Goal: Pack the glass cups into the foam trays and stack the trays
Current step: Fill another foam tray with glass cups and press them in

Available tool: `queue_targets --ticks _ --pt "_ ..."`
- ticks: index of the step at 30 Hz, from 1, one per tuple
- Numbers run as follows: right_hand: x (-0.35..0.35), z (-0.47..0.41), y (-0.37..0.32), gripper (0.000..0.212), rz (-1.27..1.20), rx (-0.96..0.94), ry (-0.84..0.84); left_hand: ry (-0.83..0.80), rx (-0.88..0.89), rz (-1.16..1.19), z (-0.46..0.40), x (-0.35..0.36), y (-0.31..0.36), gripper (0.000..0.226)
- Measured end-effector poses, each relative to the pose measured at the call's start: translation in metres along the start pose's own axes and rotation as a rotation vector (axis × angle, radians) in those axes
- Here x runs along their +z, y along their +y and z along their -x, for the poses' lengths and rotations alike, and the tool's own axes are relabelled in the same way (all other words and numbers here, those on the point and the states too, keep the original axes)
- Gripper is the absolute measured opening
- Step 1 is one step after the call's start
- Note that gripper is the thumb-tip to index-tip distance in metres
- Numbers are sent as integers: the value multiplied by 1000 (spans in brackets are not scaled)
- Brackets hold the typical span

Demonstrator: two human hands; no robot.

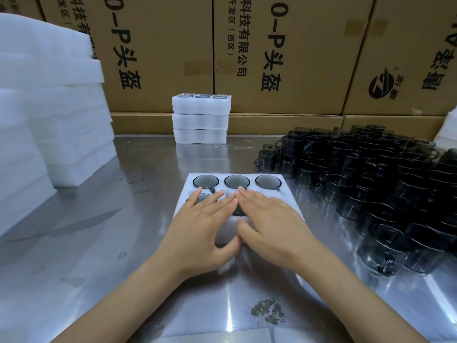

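A white foam tray lies on the steel table in front of me, with smoky glass cups set in its holes. Three cups show along its far row; the near row is mostly hidden under my hands. My left hand lies flat on the tray's near left part, fingers straight over a cup. My right hand lies flat beside it on the near right part, fingers straight. The thumbs meet at the tray's front edge. A stack of three filled foam trays stands at the back of the table.
A large heap of loose dark glass cups covers the table's right side. Piles of foam sheets rise on the left. Cardboard boxes wall off the back. Bare steel table lies on the left, and a dark stain marks the front.
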State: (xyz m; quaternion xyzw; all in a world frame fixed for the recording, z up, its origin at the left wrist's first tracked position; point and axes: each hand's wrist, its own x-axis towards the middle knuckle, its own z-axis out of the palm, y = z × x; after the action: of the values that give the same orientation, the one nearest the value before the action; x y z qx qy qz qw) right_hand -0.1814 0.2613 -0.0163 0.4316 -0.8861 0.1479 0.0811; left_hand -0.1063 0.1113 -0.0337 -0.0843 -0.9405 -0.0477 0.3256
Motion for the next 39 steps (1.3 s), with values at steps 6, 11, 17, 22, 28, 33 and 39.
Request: queue_targets --ticks 6,11,17,22,28,33,39 --pt "4 1 -1 57 3 25 23 -24 -14 10 1 2 0 60" --pt "-5 1 4 49 -156 59 298 6 -24 17 2 0 -3 52" --pt "-34 11 63 43 -30 641 513 130 -387 312 2 -7 -27 46" --pt "-34 16 77 47 56 941 175 143 -417 383 3 -4 -33 32" --pt "-30 14 76 41 103 855 254 131 -328 315 3 -5 -28 33" --pt "-26 12 70 20 113 802 292 170 -107 249 2 -7 -18 30" --pt "-30 14 68 16 74 750 380 118 35 159 2 -1 -9 27"
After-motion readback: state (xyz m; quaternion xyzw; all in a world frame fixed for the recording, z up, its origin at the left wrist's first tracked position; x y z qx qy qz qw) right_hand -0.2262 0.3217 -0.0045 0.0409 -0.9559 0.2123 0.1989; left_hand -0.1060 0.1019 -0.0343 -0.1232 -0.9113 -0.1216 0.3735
